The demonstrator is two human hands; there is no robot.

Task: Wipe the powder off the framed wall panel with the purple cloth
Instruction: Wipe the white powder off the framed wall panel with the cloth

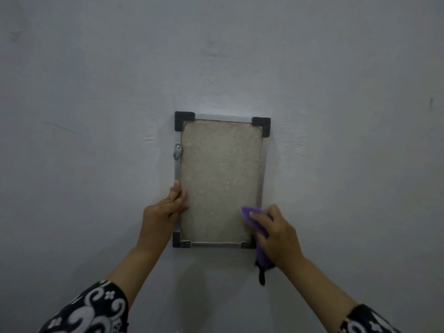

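Observation:
A framed panel (219, 174) hangs upright on the wall, with a thin metal frame, black corner caps and a beige, speckled, powdery face. My left hand (163, 210) grips the frame's left edge low down, thumb on the panel face. My right hand (276, 233) presses a bunched purple cloth (249, 213) against the panel's lower right corner. Part of the cloth hangs below my palm, with a black strap or tag (261, 272) dangling under it. The frame's lower right corner cap is hidden by my hand and the cloth.
A plain pale grey wall (96, 116) surrounds the panel, with faint scuffs. A small metal latch (177, 152) sits on the frame's left side above my left hand. Black-and-white patterned sleeves (93, 311) cover both forearms near the bottom edge.

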